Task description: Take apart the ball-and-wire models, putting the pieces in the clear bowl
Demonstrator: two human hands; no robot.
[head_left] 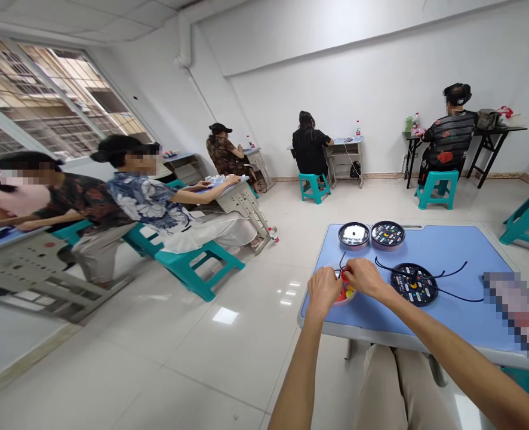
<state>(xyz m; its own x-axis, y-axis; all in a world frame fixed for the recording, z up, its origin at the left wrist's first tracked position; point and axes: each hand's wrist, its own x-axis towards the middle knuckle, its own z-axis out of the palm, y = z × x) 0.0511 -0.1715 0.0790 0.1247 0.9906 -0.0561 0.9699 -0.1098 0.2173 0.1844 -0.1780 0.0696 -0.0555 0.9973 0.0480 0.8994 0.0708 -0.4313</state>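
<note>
My left hand (323,291) and my right hand (363,278) meet over a small round container (345,295) holding red and yellow pieces, which my fingers partly hide. My right fingertips pinch a red piece (345,275) at its far edge, while my left fingers curl around the container's left side. To the right lies a dark round disc (414,284) with coloured marks, crossed by a thin black cord (452,292). Two round tins stand at the far edge: one with a silvery face (354,235), one dark with coloured marks (387,234).
Everything lies on a blue desk (452,251) with a grey rim, above my beige-clad knees (401,388). A pixelated patch (519,310) covers the desk's right side. Several people sit at other desks on teal stools (311,186) around the tiled room.
</note>
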